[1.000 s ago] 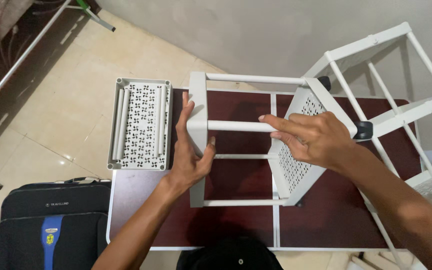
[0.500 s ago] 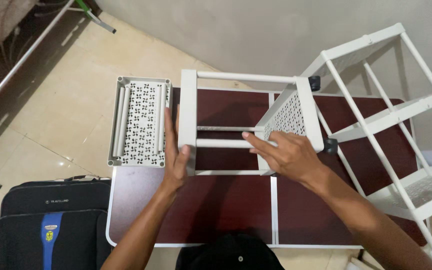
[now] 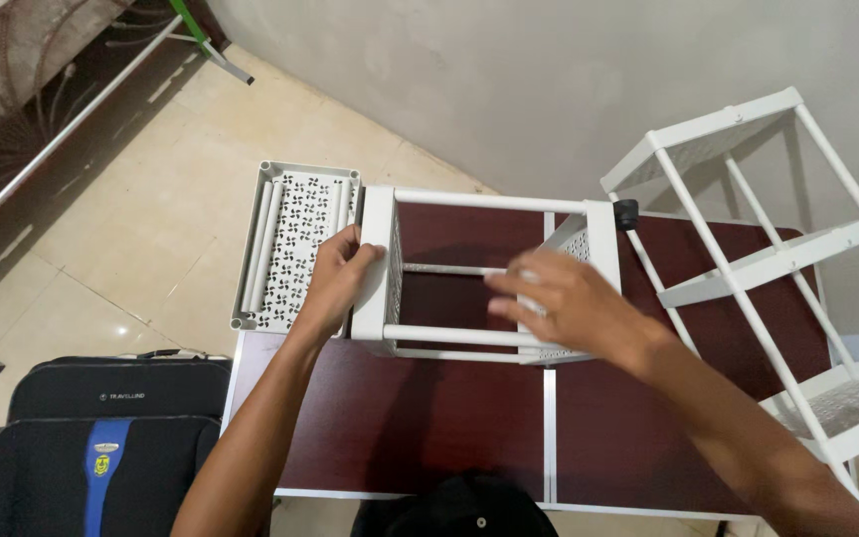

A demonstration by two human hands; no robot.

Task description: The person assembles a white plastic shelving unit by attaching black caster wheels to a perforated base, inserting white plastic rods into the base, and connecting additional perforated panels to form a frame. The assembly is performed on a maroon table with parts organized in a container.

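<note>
At the far left, on the floor beside the near-left corner of the table (image 3: 420, 428), stands a black bag (image 3: 101, 447) with a blue stripe. The table is dark red-brown with white edges. Over its far-left corner lies a white perforated shelf panel (image 3: 295, 244), with loose white tubes resting along its long sides (part of the panel hangs beyond the table's left edge).

Just right of the panel, the left hand (image 3: 335, 278) grips the left end plate of the white rack frame (image 3: 489, 273); its fingers are curled over the plate's top edge, the thumb on the outer side. The frame lies on the far half of the table, near the middle, with white tubes joining its two end plates.

The right hand (image 3: 564, 298) is over the right part of the frame, above the near tube. It is blurred, the fingers seem loosely spread, and I cannot tell if they pinch anything.

At the right edge of the table stands a tall white shelf rack (image 3: 748, 268), tilted, partly off the table.
</note>
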